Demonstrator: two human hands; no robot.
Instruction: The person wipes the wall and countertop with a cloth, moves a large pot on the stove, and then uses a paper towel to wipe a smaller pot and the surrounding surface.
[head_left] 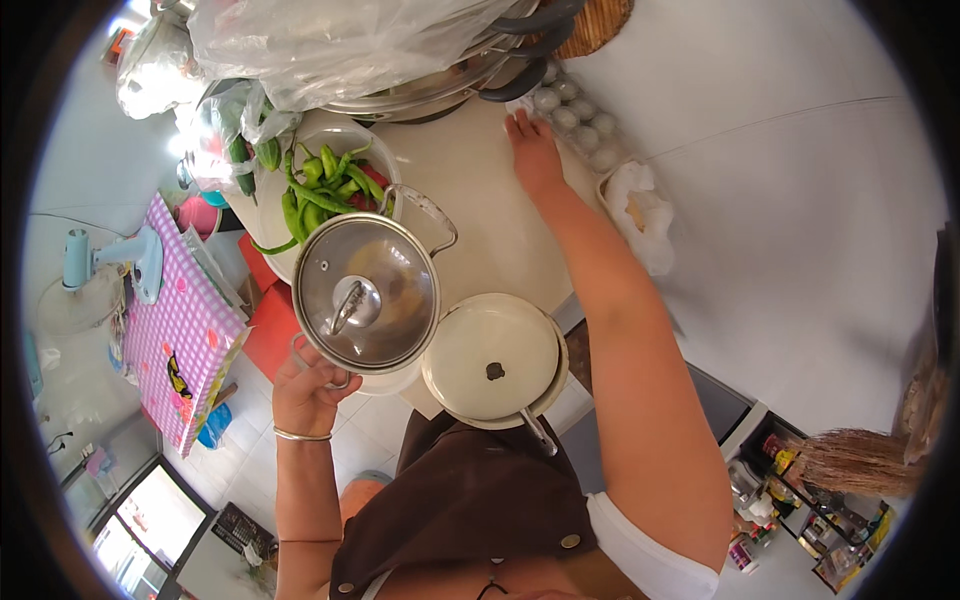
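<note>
Left of the steel pot, a pink-and-white checked cloth lay over a low surface, with a pale blue hair dryer beyond its far edge. Your left hand sat at the pot's near rim, fingers curled shut around its side handle, a thin bangle on that wrist. That pot stood at the near-left edge of the cream counter, its glass lid in place. Behind the pot, a white bowl held long green chillies. Just right of the pot, touching its rim, sat a cream enamel saucepan with its lid on and its handle pointing toward you. Farther right and well behind the pot, your right hand lay open, palm down, fingertips touching a tray of pale eggs and gripping nothing. A crumpled white plastic bag lay right of that arm.
</note>
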